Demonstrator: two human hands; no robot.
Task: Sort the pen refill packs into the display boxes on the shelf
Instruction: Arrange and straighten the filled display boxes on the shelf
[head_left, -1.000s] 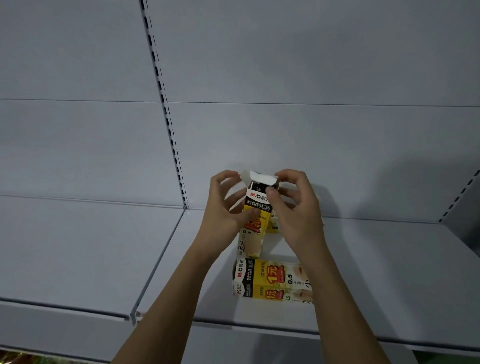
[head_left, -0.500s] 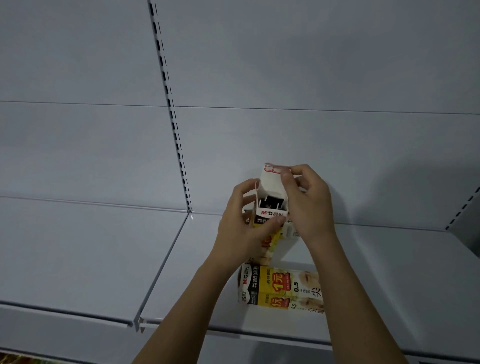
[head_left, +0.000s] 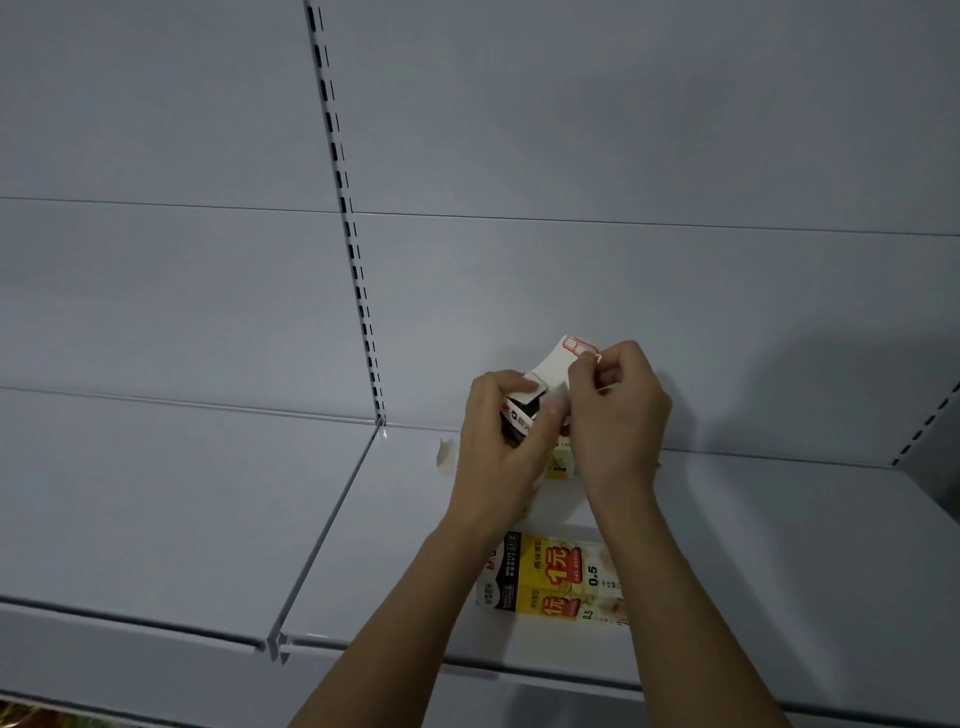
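Hands meet over a pale grey shelf (head_left: 779, 545), working on a small upright display box (head_left: 519, 418) held above the shelf near its back wall. The left hand (head_left: 498, 447) is wrapped around the box's black-and-white body, thumb across the front. The right hand (head_left: 615, 415) pinches the box's white top flap (head_left: 553, 366), which is lifted up and bent back toward the wall; red printing shows at the flap's tip. A second pack (head_left: 550, 582), yellow with red characters and "0.5" on it, lies flat on the shelf nearer the front edge, between the two forearms.

The step in hand appears to be opening the box and folding its flap back to form the display header. To do it well, the left hand should likely keep the body steady and upright so nothing spills, while the right hand folds along the existing crease without tearing the thin card.

Much is hidden. The hands cover most of the box, so its contents and lower half cannot be made out. Another yellowish pack shows only as a sliver between the wrists. A small pale scrap (head_left: 445, 454) lies left of the left hand; what it is cannot be told. The lying pack's right end is covered by the right forearm.
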